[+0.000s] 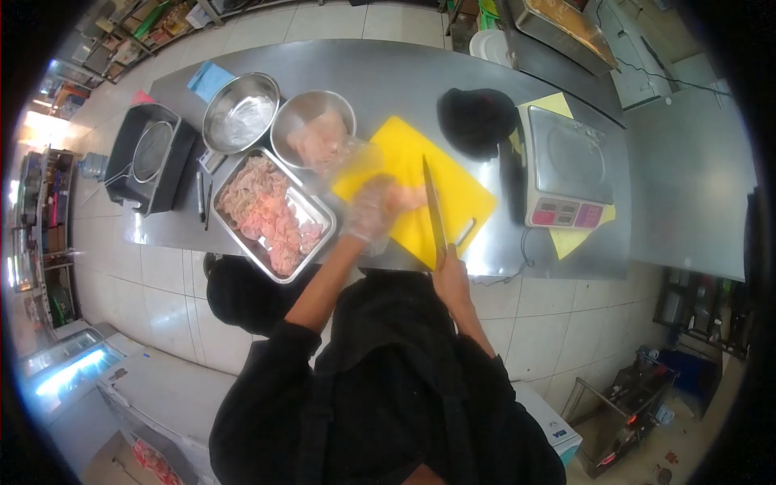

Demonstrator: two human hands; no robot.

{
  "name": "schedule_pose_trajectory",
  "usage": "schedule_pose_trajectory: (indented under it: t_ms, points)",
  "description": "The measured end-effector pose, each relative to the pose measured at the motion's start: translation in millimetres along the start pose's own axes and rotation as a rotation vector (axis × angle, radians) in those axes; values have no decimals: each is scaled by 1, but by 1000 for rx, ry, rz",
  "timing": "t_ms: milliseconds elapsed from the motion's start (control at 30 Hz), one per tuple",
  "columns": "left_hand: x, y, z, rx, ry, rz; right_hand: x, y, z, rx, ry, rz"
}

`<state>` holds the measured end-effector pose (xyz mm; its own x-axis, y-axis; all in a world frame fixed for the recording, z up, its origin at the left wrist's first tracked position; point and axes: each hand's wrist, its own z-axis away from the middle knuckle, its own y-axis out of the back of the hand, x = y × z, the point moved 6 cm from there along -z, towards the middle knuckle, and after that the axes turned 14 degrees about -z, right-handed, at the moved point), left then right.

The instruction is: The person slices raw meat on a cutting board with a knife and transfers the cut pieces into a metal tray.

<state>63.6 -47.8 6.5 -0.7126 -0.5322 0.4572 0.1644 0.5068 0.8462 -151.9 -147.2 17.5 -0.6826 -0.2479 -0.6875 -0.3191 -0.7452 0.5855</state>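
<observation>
My left hand (372, 212), in a clear plastic glove, presses and grips a pale pink piece of raw meat (411, 198) on the yellow cutting board (457, 186). Its fingertips are blurred against the meat. My bare right hand (449, 275) is closed round the handle of a long knife (434, 194), whose blade lies just right of the meat and points away from me. Left of the board, a metal tray (327, 222) holds many cut pieces of pink meat (279, 214). Behind it, a steel bowl (347, 111) contains larger raw meat (321, 141) and some clear plastic.
A second steel bowl (241, 113) stands at the back left, near a grey bin (182, 149) with a strainer (153, 152). Markers (201, 196) lie beside the tray. On the right are a black cloth-like item (477, 121) and a weighing scale (570, 158) with a cable.
</observation>
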Motion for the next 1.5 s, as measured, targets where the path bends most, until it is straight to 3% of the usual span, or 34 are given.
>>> schedule_pose_trajectory:
  t_ms: [67, 133, 167, 233, 367, 433, 533, 633, 767, 967, 1067, 1133, 1267, 1333, 1367, 1433, 1500]
  points:
    - [19, -19, -3, -192, -117, 40, -4, -3, -2, -17, 14, 20]
    - [54, 41, -17, -224, 67, -8, -1, -7, -4, -67, 5, 94]
    - [43, 18, -9, -227, 72, -3, 3, -8, -4, -70, 1, 99]
    - [20, -21, 11, 148, -79, 16, 8, -8, -6, -75, 25, 105]
    - [11, -36, 9, -16, -25, 66, 1, 2, -5, -158, 1, 137]
    - [27, -17, 8, 182, -76, -191, 2, 3, -8, -178, 26, 149]
    - [32, -14, 11, 139, -63, -185, -2, 0, -16, -185, 44, 143]
    - [16, -57, 20, 140, -56, -265, -9, 0, -17, -199, 1, 123]
    - [11, -65, 20, 55, -19, -245, -7, -5, -23, -219, -12, 148]
    - [21, -52, 9, 0, -102, -67, -10, -43, -88, -175, 141, 177]
    - [27, -41, 7, 32, -250, -273, -38, -41, -103, -148, 188, 46]
    - [22, -36, 11, 63, -193, -193, -46, -38, -103, -146, 100, 74]
    - [5, -37, 26, 255, -269, -2, -35, -34, -91, -52, 190, 71]
    - [-13, -34, 27, 265, -33, 346, -16, -34, -77, -143, 158, 192]
    - [-11, -34, 26, 267, -36, 347, -10, -30, -69, -139, 160, 192]
    - [-23, -51, 17, 56, 398, 879, -8, -15, -53, -124, 56, 187]
    - [-4, -36, 9, -35, 506, 1045, -9, -3, -41, -103, 17, 152]
